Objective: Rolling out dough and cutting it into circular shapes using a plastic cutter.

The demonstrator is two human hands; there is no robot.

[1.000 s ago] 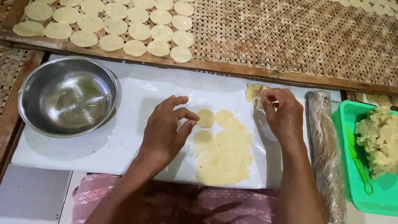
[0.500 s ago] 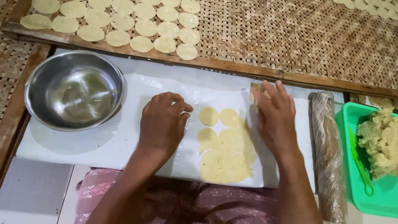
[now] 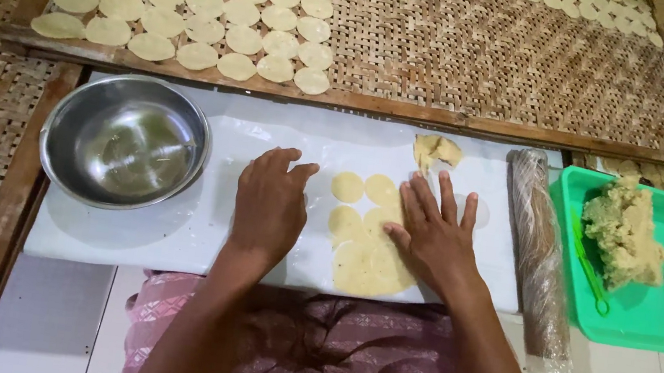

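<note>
Both hands are seen laid flat and spread wide, nothing being gripped in either. The left hand [image 3: 269,204] is pressed palm-down on the white sheet [image 3: 199,233] at the centre of the frame; the right hand [image 3: 432,232] is spread just to its right, fingers resting on the edge of the rolled-out dough [image 3: 366,254]. That dough lies in the lower middle of the frame, between the two hands, with round discs [image 3: 347,187] already cut from its upper part.

A risk is noted here: the thin dough could be dragged or torn if the right hand is slid rather than lifted, since the fingers touch it directly. The cut discs, lying close together, could be smeared into one another by the same slip. The sheet itself could be shifted on the surface if uneven pressure is applied, and the steel bowl [image 3: 125,140] at the left, which stands on that sheet, could be nudged along with it.

A small lump of dough scraps [image 3: 436,149] is seen above the right hand, near the upper edge of the sheet. The wrapped rolling pin [image 3: 539,254] lies to the right, near the sheet's edge, and could be set rolling by a stray elbow toward the green tray [image 3: 644,322] of crumbly dough. The woven rack [image 3: 492,54] across the top is already partly filled with discs.
</note>
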